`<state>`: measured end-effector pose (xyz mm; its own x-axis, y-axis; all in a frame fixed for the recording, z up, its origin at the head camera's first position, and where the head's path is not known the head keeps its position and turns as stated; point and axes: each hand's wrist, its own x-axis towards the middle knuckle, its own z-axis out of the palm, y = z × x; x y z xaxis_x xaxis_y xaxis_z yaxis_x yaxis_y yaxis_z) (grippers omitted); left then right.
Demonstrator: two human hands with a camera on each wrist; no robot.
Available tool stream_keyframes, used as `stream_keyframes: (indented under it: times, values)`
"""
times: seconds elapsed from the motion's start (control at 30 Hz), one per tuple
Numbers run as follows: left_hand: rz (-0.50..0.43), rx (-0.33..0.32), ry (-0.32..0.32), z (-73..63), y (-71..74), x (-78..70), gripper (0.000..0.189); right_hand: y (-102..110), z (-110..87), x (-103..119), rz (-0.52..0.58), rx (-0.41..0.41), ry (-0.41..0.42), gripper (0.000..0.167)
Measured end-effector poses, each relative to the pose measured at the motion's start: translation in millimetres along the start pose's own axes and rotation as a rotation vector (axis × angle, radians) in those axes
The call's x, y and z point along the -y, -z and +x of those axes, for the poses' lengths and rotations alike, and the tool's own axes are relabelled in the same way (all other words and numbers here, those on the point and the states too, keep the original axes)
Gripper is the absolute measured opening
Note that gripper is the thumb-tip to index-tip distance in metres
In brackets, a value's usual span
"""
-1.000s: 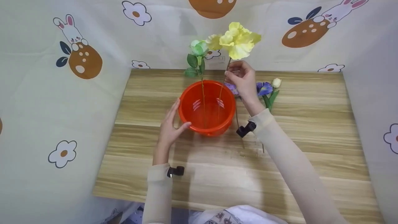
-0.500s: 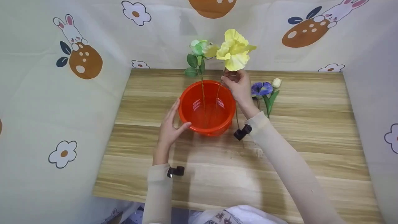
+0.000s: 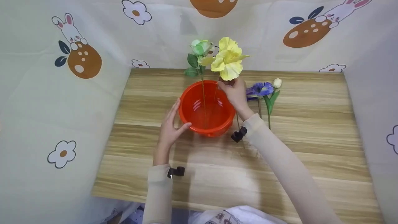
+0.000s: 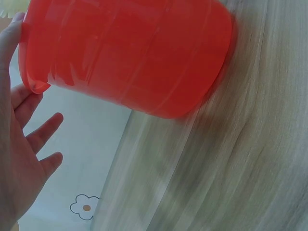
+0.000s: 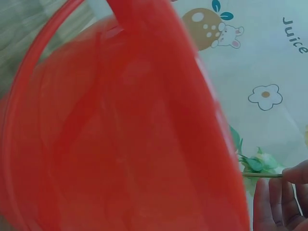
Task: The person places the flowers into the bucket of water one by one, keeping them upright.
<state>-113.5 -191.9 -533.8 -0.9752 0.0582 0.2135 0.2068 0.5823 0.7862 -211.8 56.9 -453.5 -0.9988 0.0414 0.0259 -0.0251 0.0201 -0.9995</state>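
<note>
left hand [image 3: 168, 127] spread wide against the bucket [image 3: 193, 116], right hand [image 3: 235, 93] pinching the yellow flower [image 3: 229, 60] by its stem [image 3: 215, 93], I'd feed it in slow

Open tabletop [image 3: 214, 177] before red bucket [image 3: 193, 113], purple flower [image 3: 263, 89] obstructing at right

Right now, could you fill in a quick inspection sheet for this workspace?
Surface: wood-grain table, pale glare in front of the bucket.
Job's things: bucket upright; green flower and yellow flower reach into it.
Clutter: purple flowers and white flower lying right of the bucket.
Grippers: bare hands; left hand touches the rim, right hand pinches the yellow flower's stem.
Cables: nothing seen.
Surroundings: pale sheets printed with rabbits and blossoms.
</note>
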Motion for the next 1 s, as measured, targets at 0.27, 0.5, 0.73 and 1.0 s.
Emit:
stream_keyframes:
  times: [0.27, 0.5, 0.73, 1.0]
  values:
    - [-0.007, 0.012, 0.029, -0.9, 0.1, -1.6, 0.087, -6, 0.5, -7, -0.048, 0.018, -0.039, 0.024]
    - [-0.001, 0.014, 0.043, -1.5, 0.1, -0.6, 0.088, -11, -1.1, -8, -0.044, 0.027, -0.019, 0.021]
    - [-0.001, 0.016, 0.038, -1.9, 0.6, -1.1, 0.088, -21, -4.6, -7, -0.093, 0.038, 0.013, 0.020]
    - [-0.004, 0.011, 0.018, -1.6, 1.2, -2.5, 0.088, -36, -9.1, -9, -0.093, 0.115, 0.037, 0.027]
